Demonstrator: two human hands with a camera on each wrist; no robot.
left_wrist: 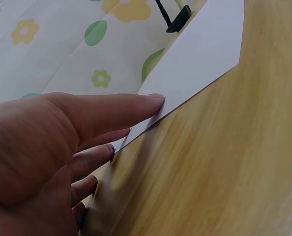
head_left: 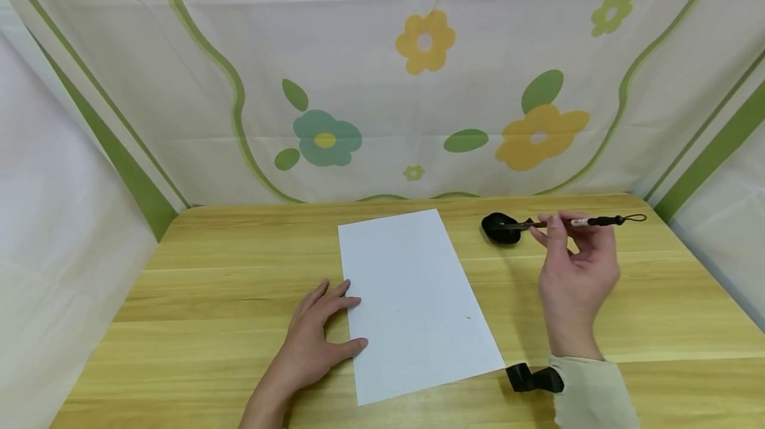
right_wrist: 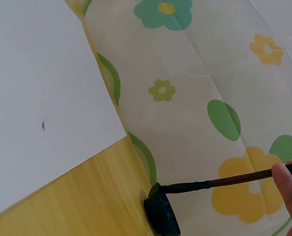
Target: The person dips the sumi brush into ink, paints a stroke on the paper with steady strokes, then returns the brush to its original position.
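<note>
Your right hand (head_left: 576,269): fingers clamped on brush (right_wrist: 234,180), held near level, apparently so tip reaches dish (head_left: 501,228). Your left hand (head_left: 315,343): fingers apart, thumb and fingertips at left edge of sheet (head_left: 415,303), apparently steadying it. Sheet: flat on bench (head_left: 209,296), left of dish.

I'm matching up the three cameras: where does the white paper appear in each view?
Head: the white paper lies at lower center.
Left wrist: the paper runs from the center to the upper right.
Right wrist: the paper covers much of the left side.
Shared landmark: the cloth's small green flower nearest the table.
</note>
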